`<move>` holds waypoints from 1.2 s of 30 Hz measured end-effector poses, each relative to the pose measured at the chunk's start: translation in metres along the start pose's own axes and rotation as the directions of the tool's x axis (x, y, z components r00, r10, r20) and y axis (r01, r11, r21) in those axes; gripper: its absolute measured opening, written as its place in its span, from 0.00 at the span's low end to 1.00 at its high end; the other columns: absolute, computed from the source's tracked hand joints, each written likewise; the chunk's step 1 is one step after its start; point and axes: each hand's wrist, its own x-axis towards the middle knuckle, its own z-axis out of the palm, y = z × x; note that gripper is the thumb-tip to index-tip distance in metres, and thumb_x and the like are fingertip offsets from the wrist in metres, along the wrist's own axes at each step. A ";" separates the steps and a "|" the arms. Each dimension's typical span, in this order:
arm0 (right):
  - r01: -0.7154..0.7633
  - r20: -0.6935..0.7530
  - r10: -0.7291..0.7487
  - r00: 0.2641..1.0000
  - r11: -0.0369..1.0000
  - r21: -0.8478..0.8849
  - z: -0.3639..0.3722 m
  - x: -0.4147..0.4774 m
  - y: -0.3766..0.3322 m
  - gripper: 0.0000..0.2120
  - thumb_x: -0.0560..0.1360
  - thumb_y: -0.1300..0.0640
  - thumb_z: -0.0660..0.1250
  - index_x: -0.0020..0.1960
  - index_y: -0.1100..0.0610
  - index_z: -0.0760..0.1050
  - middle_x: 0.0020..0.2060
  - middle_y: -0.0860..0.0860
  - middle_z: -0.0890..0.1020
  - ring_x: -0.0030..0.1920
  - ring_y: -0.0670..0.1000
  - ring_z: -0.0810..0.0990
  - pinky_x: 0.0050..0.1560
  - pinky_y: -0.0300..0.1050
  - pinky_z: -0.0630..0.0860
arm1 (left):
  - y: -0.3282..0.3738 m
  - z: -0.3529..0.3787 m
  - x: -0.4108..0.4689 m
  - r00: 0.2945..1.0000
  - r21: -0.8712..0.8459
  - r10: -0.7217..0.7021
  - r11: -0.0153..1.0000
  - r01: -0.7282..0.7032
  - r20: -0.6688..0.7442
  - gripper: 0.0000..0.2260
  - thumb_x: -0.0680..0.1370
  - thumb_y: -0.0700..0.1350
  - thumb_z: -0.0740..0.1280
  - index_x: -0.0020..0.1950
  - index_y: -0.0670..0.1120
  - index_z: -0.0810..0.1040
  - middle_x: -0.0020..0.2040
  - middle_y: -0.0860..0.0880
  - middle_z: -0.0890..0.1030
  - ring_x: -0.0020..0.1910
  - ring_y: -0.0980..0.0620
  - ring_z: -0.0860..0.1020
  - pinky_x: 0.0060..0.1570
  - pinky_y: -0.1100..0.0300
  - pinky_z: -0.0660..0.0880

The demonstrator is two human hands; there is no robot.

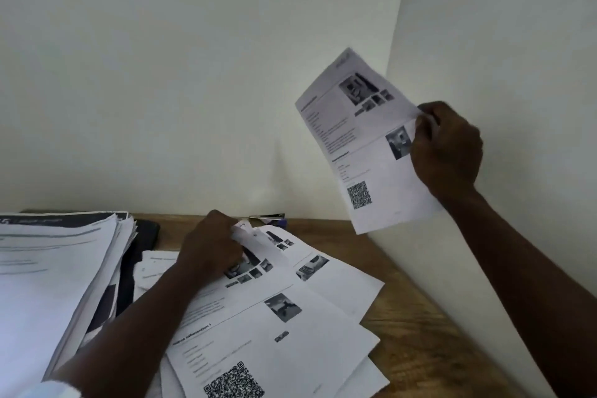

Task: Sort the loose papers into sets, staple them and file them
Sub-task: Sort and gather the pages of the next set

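While pinched in the right hand (447,152) — printed sheet (365,145) aloft — left hand (210,245) gripping fanned papers (290,333) below

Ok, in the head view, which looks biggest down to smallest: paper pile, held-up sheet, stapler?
1. paper pile, though it lies closest to the camera
2. held-up sheet
3. stapler, far back

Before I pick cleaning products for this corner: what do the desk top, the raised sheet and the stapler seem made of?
The desk top looks like wood or wood-look laminate: brown, grain streaks, matte. The raised sheet is thin white paper, matte, printed grey; it bends where the right hand pinches it. The stapler: shiny silver top suggests metal; dark base possibly plastic, unclear.
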 end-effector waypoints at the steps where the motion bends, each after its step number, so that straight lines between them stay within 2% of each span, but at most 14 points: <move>1: 0.019 0.006 -0.019 1.000 1.000 -0.008 -0.002 0.004 -0.006 0.12 0.79 0.56 0.62 0.60 0.53 0.79 0.48 0.58 0.86 0.49 0.66 0.82 0.47 0.54 0.76 | 0.002 -0.001 0.000 1.000 0.044 0.000 0.999 -0.001 0.020 0.23 0.64 0.47 0.64 0.59 0.50 0.80 0.60 0.48 0.79 0.62 0.44 0.79 0.52 0.57 0.73; 4: 0.019 0.095 -0.016 0.995 0.999 -0.032 -0.002 0.017 -0.019 0.13 0.79 0.58 0.61 0.61 0.53 0.79 0.51 0.58 0.85 0.51 0.66 0.81 0.46 0.52 0.72 | 0.001 0.002 0.002 0.999 0.067 0.038 0.997 -0.036 -0.031 0.01 0.72 0.46 0.66 0.41 0.51 0.75 0.49 0.46 0.84 0.53 0.42 0.82 0.47 0.56 0.75; 6: -0.033 0.246 0.042 0.969 0.999 -0.037 0.007 0.022 -0.016 0.14 0.77 0.57 0.62 0.61 0.51 0.79 0.53 0.57 0.85 0.54 0.64 0.81 0.49 0.50 0.73 | -0.001 0.006 0.004 0.992 -0.003 0.042 0.999 -0.042 -0.121 0.13 0.78 0.43 0.66 0.33 0.48 0.71 0.38 0.44 0.81 0.44 0.40 0.81 0.39 0.56 0.70; 7: -0.065 0.333 0.072 0.940 0.997 -0.030 0.013 0.022 -0.011 0.15 0.76 0.56 0.63 0.60 0.49 0.80 0.54 0.56 0.85 0.55 0.63 0.82 0.50 0.48 0.74 | 0.000 0.005 0.004 0.988 -0.088 0.034 0.995 -0.048 -0.153 0.15 0.78 0.40 0.66 0.31 0.45 0.71 0.33 0.45 0.78 0.39 0.40 0.79 0.35 0.55 0.67; 9: -0.102 0.504 0.110 0.856 0.994 -0.044 0.027 0.014 0.004 0.15 0.75 0.55 0.65 0.60 0.48 0.81 0.56 0.55 0.84 0.56 0.61 0.82 0.51 0.43 0.72 | -0.001 0.000 0.002 0.986 -0.258 0.014 0.965 -0.057 -0.166 0.13 0.75 0.37 0.64 0.30 0.39 0.72 0.28 0.44 0.73 0.32 0.43 0.75 0.30 0.56 0.63; 12: -0.129 0.729 0.136 0.671 0.989 -0.066 0.044 -0.015 0.024 0.10 0.76 0.57 0.68 0.56 0.50 0.82 0.57 0.57 0.84 0.54 0.58 0.83 0.51 0.41 0.71 | 0.001 -0.013 0.003 0.994 -0.488 -0.033 0.873 -0.024 -0.107 0.11 0.71 0.33 0.61 0.29 0.40 0.69 0.23 0.47 0.69 0.26 0.51 0.68 0.28 0.60 0.63; 15: -0.148 0.873 0.151 0.463 0.985 -0.092 0.056 -0.057 0.031 0.09 0.76 0.62 0.67 0.50 0.52 0.83 0.54 0.56 0.85 0.51 0.53 0.82 0.49 0.40 0.73 | 0.003 -0.019 0.001 0.996 -0.349 0.024 0.935 -0.053 -0.088 0.14 0.72 0.40 0.60 0.27 0.45 0.63 0.24 0.49 0.66 0.28 0.51 0.66 0.26 0.59 0.60; 18: -0.136 0.919 0.168 0.356 0.983 -0.127 0.071 -0.092 0.030 0.09 0.73 0.64 0.67 0.44 0.52 0.83 0.48 0.54 0.86 0.50 0.52 0.83 0.45 0.42 0.76 | 0.000 -0.011 -0.001 0.996 -0.059 0.048 0.997 -0.053 -0.072 0.13 0.79 0.41 0.63 0.34 0.46 0.69 0.38 0.44 0.76 0.41 0.42 0.74 0.37 0.54 0.64; 21: -0.171 0.911 0.175 0.372 0.978 -0.118 0.081 -0.122 0.032 0.06 0.71 0.64 0.67 0.42 0.55 0.82 0.42 0.52 0.84 0.44 0.50 0.82 0.42 0.43 0.75 | -0.001 -0.001 0.001 0.998 0.073 0.029 0.997 -0.026 -0.047 0.03 0.77 0.39 0.64 0.49 0.45 0.77 0.58 0.43 0.82 0.58 0.41 0.78 0.50 0.56 0.70; 23: -0.206 0.884 0.172 0.435 0.975 -0.088 0.084 -0.137 0.033 0.04 0.73 0.62 0.69 0.45 0.59 0.82 0.41 0.52 0.84 0.40 0.48 0.80 0.37 0.39 0.72 | 0.000 -0.001 0.002 1.000 0.130 0.013 0.991 -0.012 -0.007 0.04 0.76 0.41 0.65 0.49 0.47 0.74 0.60 0.43 0.81 0.60 0.42 0.77 0.50 0.57 0.69; 26: -0.230 0.858 0.179 0.481 0.970 -0.073 0.087 -0.147 0.033 0.02 0.74 0.59 0.70 0.43 0.55 0.81 0.41 0.51 0.83 0.43 0.51 0.81 0.38 0.41 0.71 | 0.004 -0.002 0.003 0.999 0.198 0.018 0.980 -0.027 0.047 0.09 0.74 0.41 0.67 0.46 0.51 0.68 0.60 0.44 0.81 0.60 0.42 0.77 0.47 0.58 0.66; 30: -0.237 0.850 0.208 0.484 0.966 -0.101 0.086 -0.149 0.034 0.02 0.74 0.56 0.70 0.42 0.51 0.78 0.39 0.46 0.81 0.42 0.48 0.79 0.41 0.45 0.71 | 0.007 -0.001 0.003 0.997 0.242 0.057 0.968 -0.069 0.058 0.10 0.73 0.43 0.67 0.53 0.52 0.75 0.60 0.48 0.82 0.61 0.45 0.78 0.48 0.58 0.66; 34: -0.162 0.857 0.141 0.496 0.984 -0.068 0.086 -0.154 0.033 0.05 0.67 0.54 0.71 0.36 0.53 0.76 0.32 0.48 0.80 0.34 0.47 0.78 0.37 0.50 0.75 | 0.012 -0.005 -0.001 0.991 0.167 0.133 0.976 -0.137 0.035 0.13 0.73 0.46 0.68 0.56 0.56 0.83 0.49 0.53 0.85 0.47 0.49 0.78 0.45 0.58 0.67; 36: -0.143 0.878 0.092 0.470 0.989 -0.028 0.086 -0.152 0.028 0.08 0.66 0.55 0.71 0.31 0.54 0.73 0.28 0.49 0.78 0.30 0.46 0.74 0.34 0.50 0.73 | 0.012 -0.007 -0.001 0.990 0.104 0.116 0.987 -0.125 0.085 0.13 0.71 0.48 0.67 0.53 0.57 0.84 0.45 0.54 0.83 0.44 0.52 0.77 0.43 0.58 0.68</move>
